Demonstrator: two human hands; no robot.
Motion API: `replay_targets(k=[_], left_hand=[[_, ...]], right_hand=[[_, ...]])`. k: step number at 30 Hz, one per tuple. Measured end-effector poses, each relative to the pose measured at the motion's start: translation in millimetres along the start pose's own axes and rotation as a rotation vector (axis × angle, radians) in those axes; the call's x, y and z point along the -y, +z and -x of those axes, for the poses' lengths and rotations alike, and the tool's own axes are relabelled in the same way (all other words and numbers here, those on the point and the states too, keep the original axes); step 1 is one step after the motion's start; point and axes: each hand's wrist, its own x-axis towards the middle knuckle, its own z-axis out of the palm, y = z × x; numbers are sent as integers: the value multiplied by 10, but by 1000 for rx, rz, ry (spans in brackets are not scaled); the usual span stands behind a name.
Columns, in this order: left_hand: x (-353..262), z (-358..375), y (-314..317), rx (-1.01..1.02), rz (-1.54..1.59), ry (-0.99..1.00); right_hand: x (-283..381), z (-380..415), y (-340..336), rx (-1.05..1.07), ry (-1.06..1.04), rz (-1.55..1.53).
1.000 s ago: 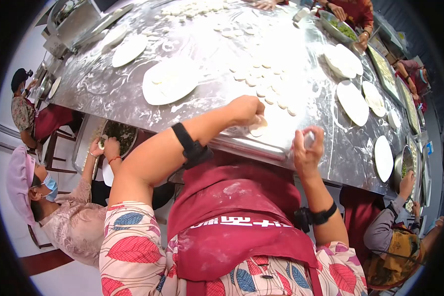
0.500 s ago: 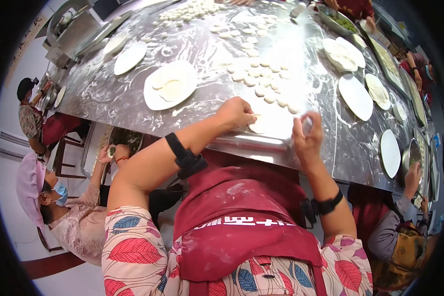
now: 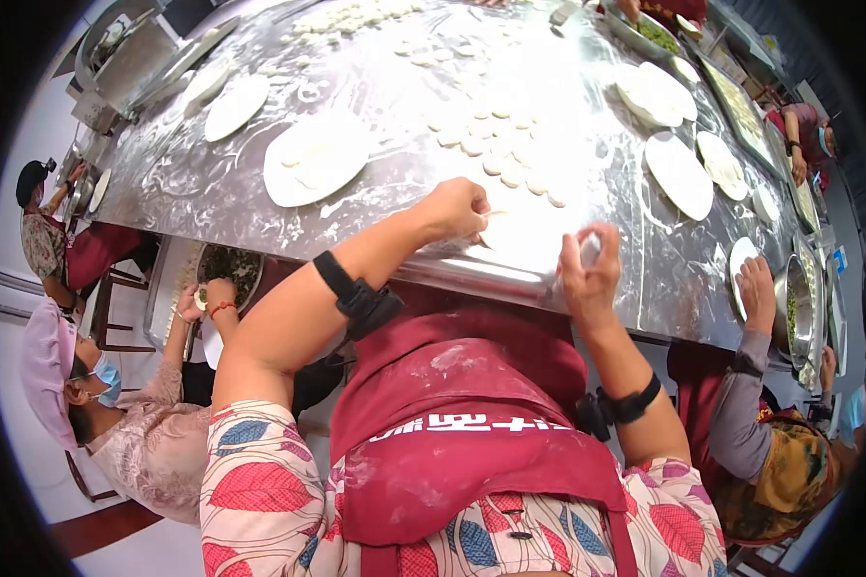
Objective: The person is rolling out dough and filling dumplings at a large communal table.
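My left hand (image 3: 460, 210) is closed in a pinch on the near-left edge of a thin, pale dough round (image 3: 494, 232), which lies low on the floured metal table (image 3: 404, 192); glare blurs its outline. To the right of it, my right hand (image 3: 592, 269) is raised over the table edge, with thumb and fingers curled but apart and nothing visible between them. Small flattened dough pieces (image 3: 512, 180) lie in loose rows just beyond my hands. On the left, a white plate (image 3: 284, 183) carries flat dough rounds (image 3: 313, 173).
More white plates (image 3: 236, 108) stand at the left and right (image 3: 681, 178). A co-worker's hand (image 3: 757, 293) is over a plate at the right, near a metal bowl (image 3: 801, 313). At the left, a seated person (image 3: 154, 433) holds a filled wrapper beside a filling tray.
The camera view has shifted slightly, so the table contents appear further left and up. My left hand still pinches the round. The co-worker's hand at the right has moved from the bowl to the plate.
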Motion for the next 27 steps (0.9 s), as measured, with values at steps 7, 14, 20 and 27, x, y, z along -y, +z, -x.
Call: replay_targets(k=[7, 14, 20, 27], left_hand=[[-225, -121, -37, -66, -338, 124], [-157, -37, -78, 27, -210, 91], [-157, -108, -65, -59, -344, 184], [-191, -50, -49, 13, -313, 150]], right_hand=[[-90, -799, 469, -25, -36, 87], [-24, 49, 1, -22, -26, -11], [-119, -746, 448, -49, -35, 90], [-39, -49, 50, -36, -13, 25]])
